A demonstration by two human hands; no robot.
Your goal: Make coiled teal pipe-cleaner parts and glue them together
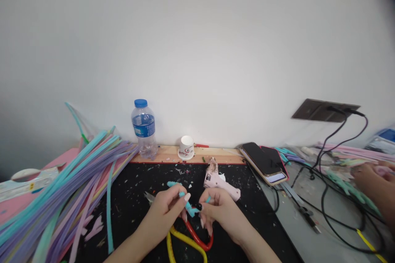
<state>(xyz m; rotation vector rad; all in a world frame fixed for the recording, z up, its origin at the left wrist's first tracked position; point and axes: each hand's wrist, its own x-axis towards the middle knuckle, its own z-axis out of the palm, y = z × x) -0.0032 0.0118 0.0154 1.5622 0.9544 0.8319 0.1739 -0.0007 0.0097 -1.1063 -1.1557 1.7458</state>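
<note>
My left hand (pixel 168 209) grips a twisted light-blue fuzzy stem piece (pixel 187 203) between thumb and fingers. Close by on the right, my right hand (pixel 219 209) pinches the blue piece's thin end. Just below my hands are the red handle (pixel 197 236) and yellow handles (pixel 185 240) of tools, lying on the black mat (pixel 129 197); their upper parts are hidden behind my fingers. A pale pink glue gun (pixel 220 184) rests on the mat beyond my right hand.
Fuzzy stems (pixel 77 185) are heaped at left. A bottle (pixel 144 127) and paper cup (pixel 187 148) stand by the wall. At right are phones (pixel 262 160), a cutter (pixel 305 213), black cables (pixel 324 205) and another person's hand (pixel 375 185).
</note>
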